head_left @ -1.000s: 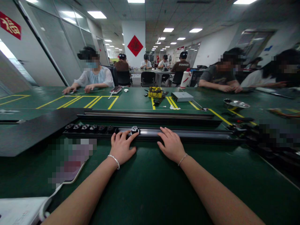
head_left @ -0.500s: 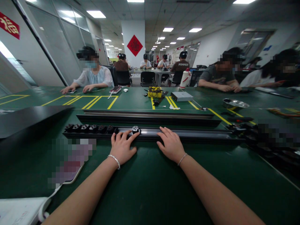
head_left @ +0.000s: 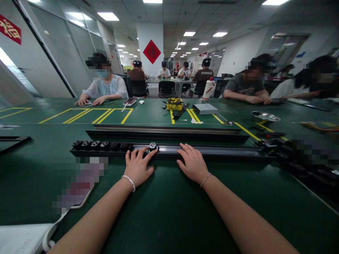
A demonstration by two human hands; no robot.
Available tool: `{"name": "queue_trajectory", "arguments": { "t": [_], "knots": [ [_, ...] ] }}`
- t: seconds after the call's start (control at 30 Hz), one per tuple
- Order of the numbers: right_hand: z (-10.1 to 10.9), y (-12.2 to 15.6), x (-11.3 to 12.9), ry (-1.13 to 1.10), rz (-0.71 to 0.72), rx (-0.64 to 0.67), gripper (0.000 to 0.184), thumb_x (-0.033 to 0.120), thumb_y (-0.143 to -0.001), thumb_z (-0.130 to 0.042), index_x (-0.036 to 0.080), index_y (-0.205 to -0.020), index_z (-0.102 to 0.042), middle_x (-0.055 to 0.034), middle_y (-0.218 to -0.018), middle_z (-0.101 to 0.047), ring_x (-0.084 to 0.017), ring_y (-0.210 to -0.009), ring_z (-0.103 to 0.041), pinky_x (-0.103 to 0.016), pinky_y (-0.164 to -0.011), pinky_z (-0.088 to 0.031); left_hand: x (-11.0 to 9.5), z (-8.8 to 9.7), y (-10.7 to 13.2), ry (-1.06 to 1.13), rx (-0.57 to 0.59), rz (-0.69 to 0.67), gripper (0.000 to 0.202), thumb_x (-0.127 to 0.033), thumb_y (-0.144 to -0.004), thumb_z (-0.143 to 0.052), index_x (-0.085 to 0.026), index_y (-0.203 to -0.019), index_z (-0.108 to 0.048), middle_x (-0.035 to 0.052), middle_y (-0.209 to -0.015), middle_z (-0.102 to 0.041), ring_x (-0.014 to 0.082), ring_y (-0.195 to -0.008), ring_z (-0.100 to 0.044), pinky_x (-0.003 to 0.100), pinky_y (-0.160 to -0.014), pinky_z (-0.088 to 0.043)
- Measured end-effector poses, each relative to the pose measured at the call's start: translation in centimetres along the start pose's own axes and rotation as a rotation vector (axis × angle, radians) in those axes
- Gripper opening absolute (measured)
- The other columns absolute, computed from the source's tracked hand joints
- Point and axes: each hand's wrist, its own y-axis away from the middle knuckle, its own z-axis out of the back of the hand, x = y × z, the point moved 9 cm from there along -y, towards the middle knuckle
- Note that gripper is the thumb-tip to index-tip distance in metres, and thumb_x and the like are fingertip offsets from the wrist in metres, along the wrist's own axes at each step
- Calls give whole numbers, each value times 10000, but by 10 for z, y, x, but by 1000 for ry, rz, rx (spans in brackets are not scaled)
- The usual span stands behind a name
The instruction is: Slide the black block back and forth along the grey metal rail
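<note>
- The left hand (head_left: 137, 166) lies open and flat on the green counter (head_left: 169, 208), fingers spread, with the fingertips up on the near edge of a long black rail (head_left: 212, 152)
- The right hand (head_left: 192, 163) is likewise open and gripping nothing, palm down, its fingers resting across the same rail just right of the left hand
- The rail runs left to right across the counter straight ahead of the person, with a shiny metal strip along its channel
- A small black-and-silver piece (head_left: 153, 146) sits in the rail just beyond the left index finger; it seems to touch the fingertip, though the view is too small to be sure
- A row of dark fittings (head_left: 100, 144) fills the left end of the rail, packed side by side
- A second black rail (head_left: 164, 133) lies parallel just behind the first
- Farther back on the counter stand a yellow box (head_left: 175, 104), a flat grey box (head_left: 205, 108) and, to the right, a metal dish (head_left: 265, 116)
- A white cable (head_left: 57, 222) curls at the near left
- Other people sit at work along the far side, their hands on the counter, well apart from the person's own
</note>
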Motion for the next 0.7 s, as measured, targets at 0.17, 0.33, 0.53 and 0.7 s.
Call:
{"name": "queue_trajectory", "arguments": {
  "t": [0.17,0.33,0.53,0.7],
  "knots": [
    [2,0,0,-1,-2,-5,356,354,-812,-437,228,-1134,-522,-52,-1354,-398,-222,-1241,-316,-402,-962,-285,0,0,0,7,14,16,613,-362,-686,-500,-452,-1270,-341,-23,-1316,-395,297,-1152,-332,559,-1004,-122],
    [3,0,1,-2,-1,-6,355,351,-810,-444,231,-1135,-520,-53,-1356,-394,-219,-1246,-309,-400,-962,-285,-2,1,0,12,31,12,607,-361,-689,-501,-460,-1267,-342,-30,-1320,-397,296,-1159,-325,563,-1007,-113],
    [2,0,0,-4,-7,0,357,350,-807,-448,233,-1137,-519,-55,-1355,-394,-218,-1246,-308,-404,-966,-279,-3,1,0,18,51,12,614,-344,-692,-501,-457,-1272,-336,-32,-1328,-398,295,-1162,-327,576,-1007,-106],
    [2,0,0,-8,-6,5,360,355,-812,-437,232,-1141,-516,-56,-1356,-393,-221,-1246,-309,-407,-965,-283,-4,2,0,24,52,0,601,-351,-698,-490,-456,-1270,-340,-33,-1328,-404,306,-1153,-334,591,-997,-116]
  ]
}}
